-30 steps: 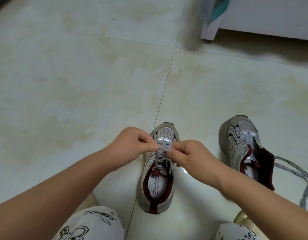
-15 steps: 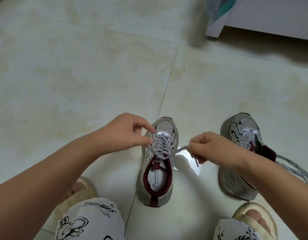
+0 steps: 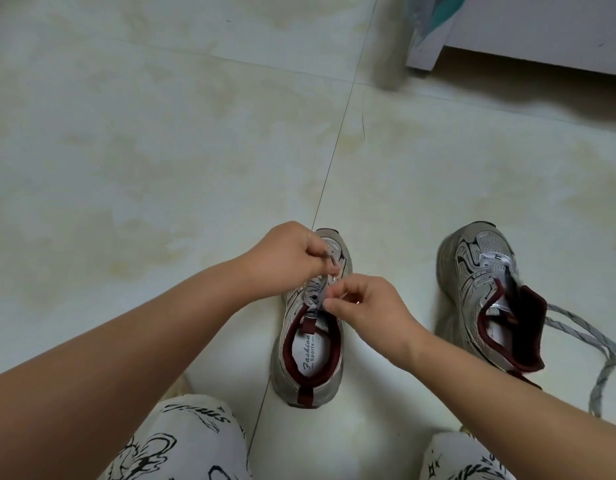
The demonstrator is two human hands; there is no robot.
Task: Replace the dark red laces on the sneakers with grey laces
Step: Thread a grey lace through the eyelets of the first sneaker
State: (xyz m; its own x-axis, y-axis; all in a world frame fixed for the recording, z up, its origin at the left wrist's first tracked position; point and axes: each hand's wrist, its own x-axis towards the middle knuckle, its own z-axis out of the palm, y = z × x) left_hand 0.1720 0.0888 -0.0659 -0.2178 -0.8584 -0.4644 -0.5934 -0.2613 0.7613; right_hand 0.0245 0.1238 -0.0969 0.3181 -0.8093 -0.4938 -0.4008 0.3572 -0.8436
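Grey lace [image 3: 322,289] on the near sneaker [image 3: 310,344] is pinched by left hand [image 3: 286,259] and right hand [image 3: 365,306] fingers

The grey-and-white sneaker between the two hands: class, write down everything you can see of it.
The grey-and-white sneaker with dark red lining stands upright on the pale tiled floor, toe pointing away. Its upper looks like mesh with silvery overlays; a dark red pull tab sits at the heel, and the white insole reads "Fashion Sports". Grey lace crosses its eyelets. The left hand pinches a lace end above the toe; the right hand pinches lace near the tongue.
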